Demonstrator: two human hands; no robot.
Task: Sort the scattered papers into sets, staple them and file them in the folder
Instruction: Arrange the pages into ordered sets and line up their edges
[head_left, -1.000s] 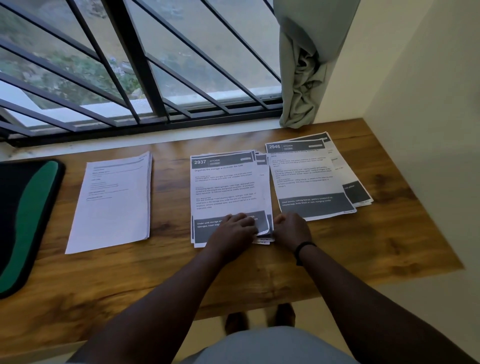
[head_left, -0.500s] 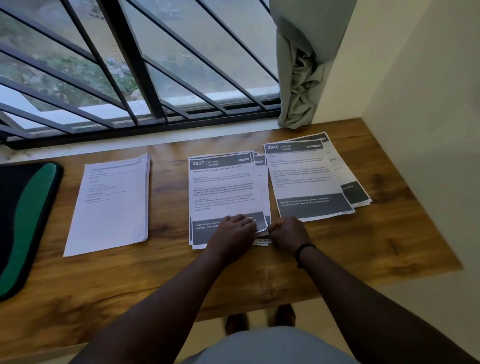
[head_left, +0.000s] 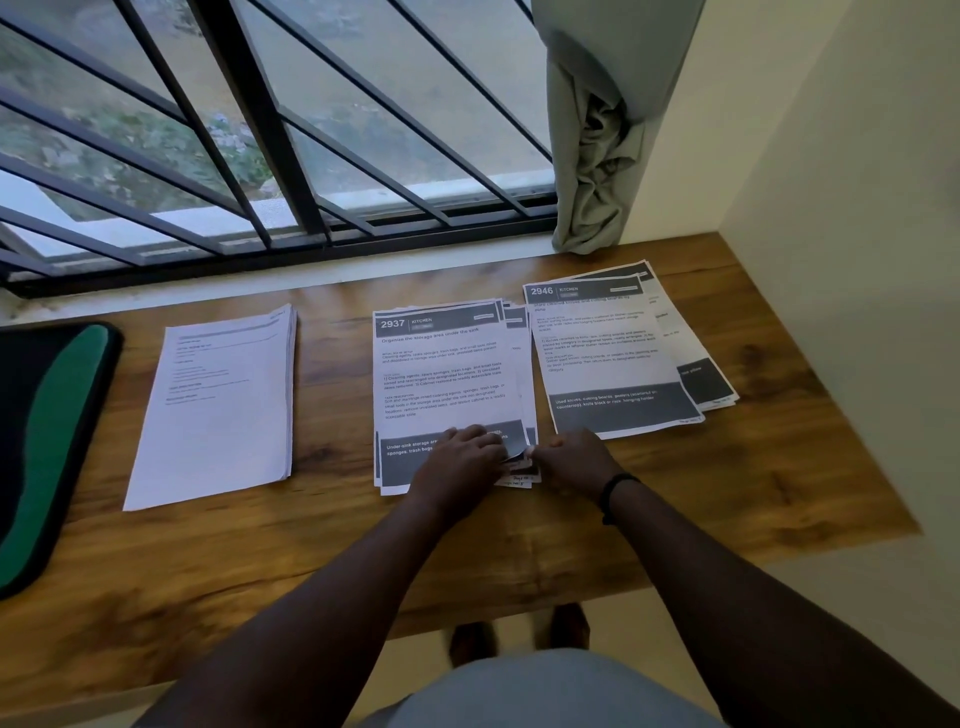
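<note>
We judge that we are in the sorting step: three groups of papers lie on the wooden table, and nothing looks stapled or filed yet; no stapler shows in the view. The middle stack, headed 2937, sits between a plainer white stack well to its left and a fanned set headed 2946 just beside it on the right. Our left hand rests on the near right part of the middle stack, fingers bent down over the dark footer band, pressing the sheets in place. Our right hand sits at the stack's near right corner with its fingers curled, and the top sheet's corner curls up right where its fingertips meet the paper; it appears to be pinching or peeling that corner, though the exact contact is too small to be sure of. The next move, as we see it, calls for separating that one sheet cleanly from those beneath and reading its page mark, while the left hand keeps the rest from sliding. The dark green-and-black case at the far left may be the folder; we cannot tell.
</note>
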